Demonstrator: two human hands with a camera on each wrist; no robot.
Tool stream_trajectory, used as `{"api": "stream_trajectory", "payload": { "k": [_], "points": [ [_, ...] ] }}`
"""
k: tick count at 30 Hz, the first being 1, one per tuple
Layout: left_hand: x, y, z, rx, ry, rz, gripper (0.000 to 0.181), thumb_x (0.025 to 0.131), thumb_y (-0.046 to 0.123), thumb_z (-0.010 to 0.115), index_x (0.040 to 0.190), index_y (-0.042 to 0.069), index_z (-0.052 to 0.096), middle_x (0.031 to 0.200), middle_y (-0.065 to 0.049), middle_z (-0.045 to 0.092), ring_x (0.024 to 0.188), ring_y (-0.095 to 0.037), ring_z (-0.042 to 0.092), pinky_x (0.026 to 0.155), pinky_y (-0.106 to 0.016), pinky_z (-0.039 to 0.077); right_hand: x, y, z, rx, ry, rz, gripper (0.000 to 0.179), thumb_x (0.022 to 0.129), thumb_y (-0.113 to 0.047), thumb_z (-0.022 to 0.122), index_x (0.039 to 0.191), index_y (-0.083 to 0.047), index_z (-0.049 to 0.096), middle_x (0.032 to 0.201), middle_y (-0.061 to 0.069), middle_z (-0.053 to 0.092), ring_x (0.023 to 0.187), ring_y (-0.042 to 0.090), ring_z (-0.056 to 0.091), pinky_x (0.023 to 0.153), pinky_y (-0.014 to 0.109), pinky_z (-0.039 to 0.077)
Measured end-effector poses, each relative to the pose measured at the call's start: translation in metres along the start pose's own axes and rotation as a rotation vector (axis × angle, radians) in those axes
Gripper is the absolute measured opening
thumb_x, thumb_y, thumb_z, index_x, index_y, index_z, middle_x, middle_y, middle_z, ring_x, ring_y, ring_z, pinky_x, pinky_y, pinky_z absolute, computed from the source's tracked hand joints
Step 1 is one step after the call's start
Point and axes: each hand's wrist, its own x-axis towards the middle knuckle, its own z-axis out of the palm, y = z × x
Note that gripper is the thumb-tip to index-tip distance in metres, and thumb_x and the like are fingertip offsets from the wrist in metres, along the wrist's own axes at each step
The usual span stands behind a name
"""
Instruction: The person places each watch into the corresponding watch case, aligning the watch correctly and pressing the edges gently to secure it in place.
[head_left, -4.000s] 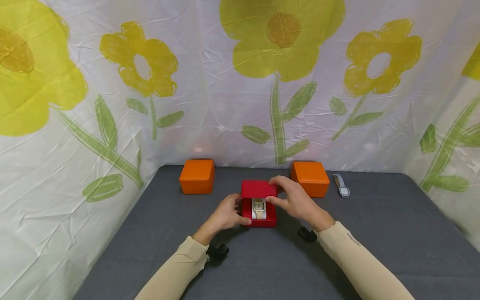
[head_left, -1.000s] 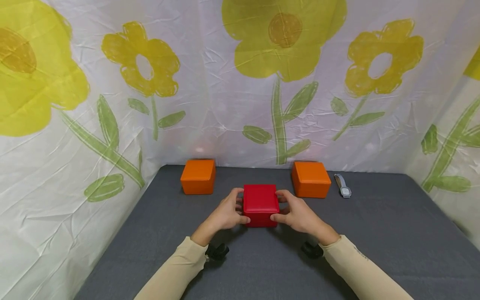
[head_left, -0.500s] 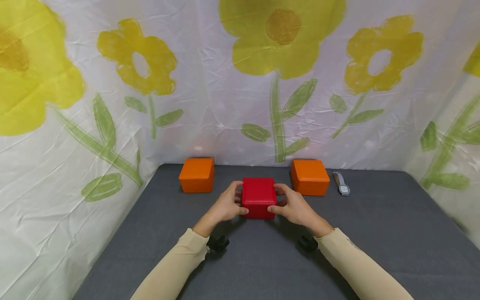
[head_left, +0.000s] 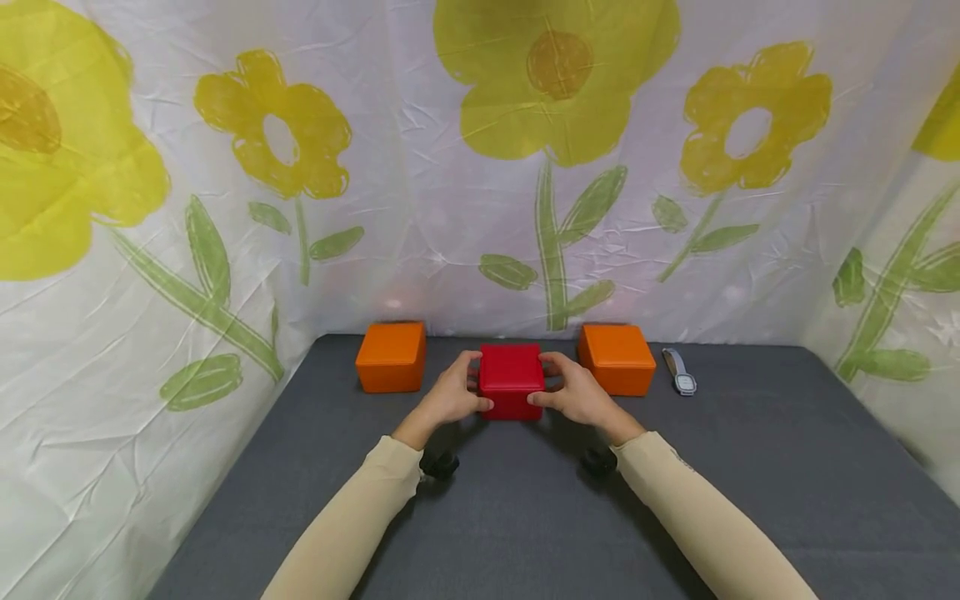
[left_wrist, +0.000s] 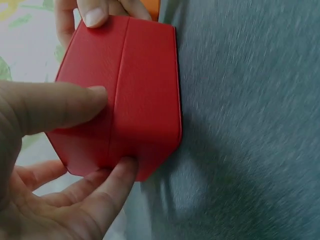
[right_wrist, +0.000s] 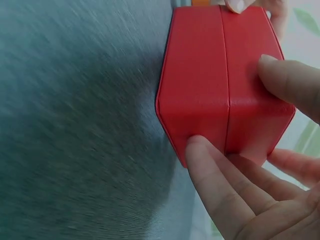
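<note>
A red watch box (head_left: 512, 368), its lid down, stands near the middle of the grey cloth, held from both sides. My left hand (head_left: 448, 393) grips its left side, thumb on the front face and fingers along the side. On the right side my right hand (head_left: 576, 393) holds it the same way. The left wrist view shows the red box (left_wrist: 145, 75) with the lid seam running across the front. In the right wrist view the fingers (right_wrist: 210, 165) press the box's side wall. Whether its base touches the cloth I cannot tell. The inside of the box is hidden.
Two orange boxes (head_left: 391, 357) stand at the back, one left and the other orange box (head_left: 617, 359) right of the red one. A wristwatch (head_left: 678, 372) lies right of them. Behind the grey cloth-covered table (head_left: 495, 517) hangs a flowered curtain (head_left: 420, 208).
Four seconds ago the lid stood up, showing a watch inside, with my right hand at the lid. The lid is now down, and both hands have moved the box away, toward the back.
</note>
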Motion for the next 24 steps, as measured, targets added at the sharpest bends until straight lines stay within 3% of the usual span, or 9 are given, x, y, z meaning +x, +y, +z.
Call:
{"api": "stream_trajectory", "payload": {
  "k": [5,24],
  "points": [
    [0.014,-0.002,-0.005,-0.006,0.004,-0.032,0.083,0.078,0.007,0.077,0.146,0.01,0.029,0.127,-0.016,0.053,0.11,-0.03,0.057,0.087,-0.043,0.051,0.016,0.002,-0.004,-0.008,-0.01,0.008,0.076,0.08,-0.03,0.078,0.142,-0.008,0.04,0.126,0.014,0.057,0.11,0.031,0.058,0.085,0.041,0.052],
    [0.044,-0.013,-0.012,-0.054,0.016,-0.042,0.085,0.08,0.005,0.074,0.15,0.01,0.026,0.134,-0.015,0.05,0.116,-0.029,0.054,0.089,-0.042,0.051,0.051,0.005,-0.003,0.025,0.004,0.059,0.075,0.082,-0.025,0.077,0.144,-0.008,0.037,0.13,0.016,0.056,0.111,0.029,0.057,0.088,0.041,0.051]
  ]
}}
